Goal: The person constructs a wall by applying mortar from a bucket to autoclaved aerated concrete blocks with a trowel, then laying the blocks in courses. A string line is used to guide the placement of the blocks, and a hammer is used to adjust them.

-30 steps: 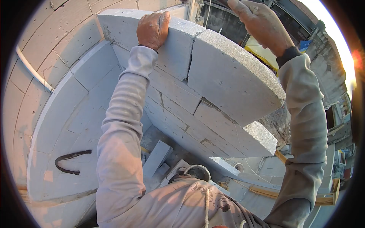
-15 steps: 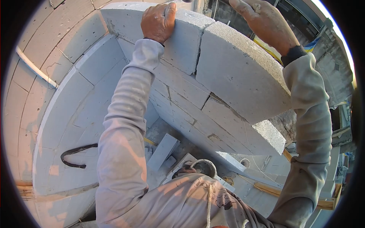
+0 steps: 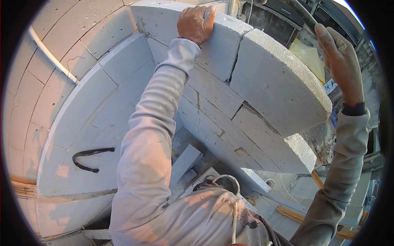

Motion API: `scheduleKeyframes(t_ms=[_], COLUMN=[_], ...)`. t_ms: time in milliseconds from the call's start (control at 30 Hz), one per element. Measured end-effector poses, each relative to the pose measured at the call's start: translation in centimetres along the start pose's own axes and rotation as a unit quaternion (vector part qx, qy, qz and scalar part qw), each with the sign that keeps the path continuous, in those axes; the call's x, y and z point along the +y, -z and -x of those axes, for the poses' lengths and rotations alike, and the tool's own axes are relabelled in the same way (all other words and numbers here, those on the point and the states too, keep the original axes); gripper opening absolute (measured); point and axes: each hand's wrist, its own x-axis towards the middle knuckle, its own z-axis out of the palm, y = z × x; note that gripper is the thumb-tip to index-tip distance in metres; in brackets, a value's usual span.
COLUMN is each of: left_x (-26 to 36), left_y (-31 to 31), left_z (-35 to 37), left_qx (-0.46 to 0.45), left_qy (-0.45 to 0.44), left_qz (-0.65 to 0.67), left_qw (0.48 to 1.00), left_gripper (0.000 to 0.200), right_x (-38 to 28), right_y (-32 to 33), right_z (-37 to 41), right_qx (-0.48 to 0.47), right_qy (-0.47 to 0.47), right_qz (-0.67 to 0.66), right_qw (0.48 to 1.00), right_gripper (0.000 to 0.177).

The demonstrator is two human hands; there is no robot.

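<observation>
A wall (image 3: 213, 123) of pale gray blocks is running across the middle of the view, meeting a side wall (image 3: 94, 102) at the left. On its top row, 2 blocks are sitting side by side with a thin open joint between them. One is an inner block (image 3: 223, 53), and just right of it an end block (image 3: 279, 90) is overhanging the row beneath. The left hand (image 3: 196, 22) is gripping the inner block's top edge, fingers pressed together and curled over it. The right hand (image 3: 340, 61) is hanging in the air just beyond the end block, apart from it, fingers straight and close together. It seems to be holding nothing, though its far side is hidden. Below, a loose slab (image 3: 184, 162) is lying near a bucket (image 3: 225, 184). A bent dark bar (image 3: 90, 158) is lying against the side wall.
</observation>
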Motion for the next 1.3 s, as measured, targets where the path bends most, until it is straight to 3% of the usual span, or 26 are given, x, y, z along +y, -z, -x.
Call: scheduleKeyframes(t_ms=[33,67,167,267,300,367,500,567,633,700,767,1100,1167,1233,1300], left_x=[0.1,0.5,0.9,1.3,1.3,1.2,3.6,6.3,8.7,10.6,11.0,11.1,11.1,10.8,12.0], left_y=[-0.2,0.2,0.9,1.1,1.0,1.1,2.0,2.7,2.7,2.5,2.3,3.3,3.3,3.4,4.3], left_z=[0.1,0.1,-0.1,0.0,0.1,0.1,0.7,1.5,2.3,2.6,2.8,1.5,1.4,1.1,1.0], left_qx=[-0.003,-0.014,-0.061,-0.066,-0.060,-0.092,-0.128,-0.091,-0.076,-0.071,-0.062,-0.151,-0.157,-0.212,-0.225], left_qy=[-0.003,-0.005,0.003,0.044,0.046,0.050,0.058,0.007,-0.019,-0.056,-0.061,-0.065,-0.055,-0.006,-0.006], left_qz=[0.002,0.008,0.017,0.016,0.018,0.008,0.020,0.109,0.143,0.156,0.141,-0.005,0.014,0.113,0.112], left_qw=[1.000,1.000,0.998,0.997,0.997,0.995,0.990,0.990,0.987,0.984,0.986,0.986,0.986,0.971,0.968], left_gripper=[0.036,0.036,0.037,0.038,0.037,0.042,0.044,0.042,0.040,0.037,0.037,0.041,0.042,0.043,0.044], right_x=[-0.2,-0.9,-3.3,-4.3,-4.2,-3.7,-3.1,-3.3,-3.5,-4.0,-4.3,-4.0,-3.8,-3.2,-2.1], right_y=[1.6,2.8,6.0,7.5,7.6,8.0,7.7,5.2,1.0,0.5,-2.0,-7.7,-7.8,-7.3,-5.8], right_z=[1.0,2.3,7.4,12.6,14.5,18.9,28.0,32.1,36.7,39.9,43.4,59.6,61.7,63.0,61.8], right_qx=[-0.047,-0.045,0.074,0.212,0.217,0.200,0.027,-0.007,0.024,-0.179,-0.265,-0.325,-0.321,-0.332,-0.337], right_qy=[-0.089,-0.100,-0.179,-0.215,-0.225,-0.259,-0.337,-0.406,-0.399,-0.500,-0.531,-0.593,-0.600,-0.607,-0.575], right_qz=[-0.064,-0.054,0.101,-0.003,0.006,-0.164,-0.178,-0.148,-0.174,-0.099,-0.037,0.011,0.006,0.015,0.012], right_qw=[0.993,0.993,0.976,0.953,0.950,0.931,0.924,0.902,0.900,0.841,0.804,0.736,0.733,0.722,0.746], right_gripper=[0.046,0.046,0.047,0.053,0.053,0.056,0.050,0.048,0.046,0.045,0.046,0.049,0.049,0.048,0.048])
